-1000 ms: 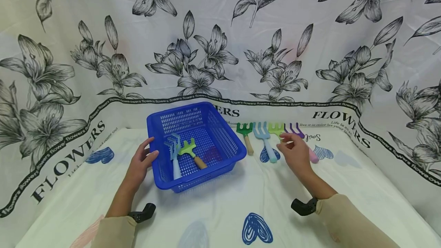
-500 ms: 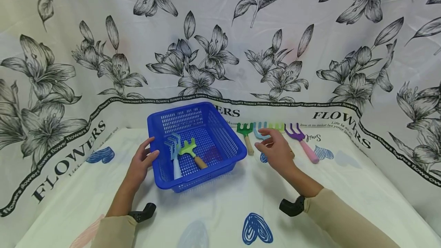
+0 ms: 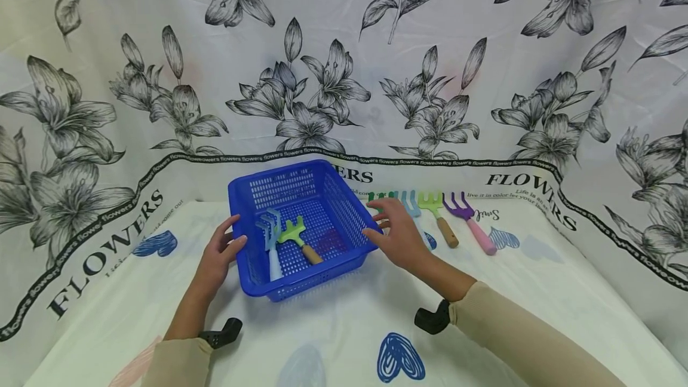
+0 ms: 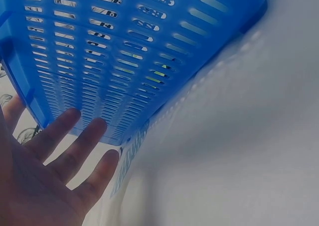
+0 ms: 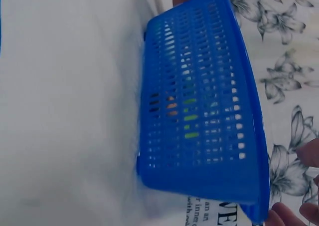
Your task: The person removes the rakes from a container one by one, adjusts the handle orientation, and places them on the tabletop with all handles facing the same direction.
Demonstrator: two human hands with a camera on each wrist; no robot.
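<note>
Basket [image 3: 346, 217]: pale-blue rake [image 3: 275, 264], green rake [image 3: 292, 232] inside
Left hand [image 3: 216, 252]: fingers spread, touching rim [image 3: 251, 287]
Right hand [image 3: 400, 235]: empty, fingers parted, near rim

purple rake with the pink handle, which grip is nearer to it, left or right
Right. The right grip is left of the purple rake, by the basket's right rim; the left grip is at its left rim, across the basket.

basket [image 3: 317, 279]: just 1
rakes [image 3: 292, 232] in it: 2, yep
rakes [image 3: 480, 235] outside it: 4, so 6 all told
hands [image 3: 217, 252]: 2, both showing
sleeves [image 3: 180, 363]: also 2
black wrist gadgets [image 3: 223, 334]: 2 as well
</note>
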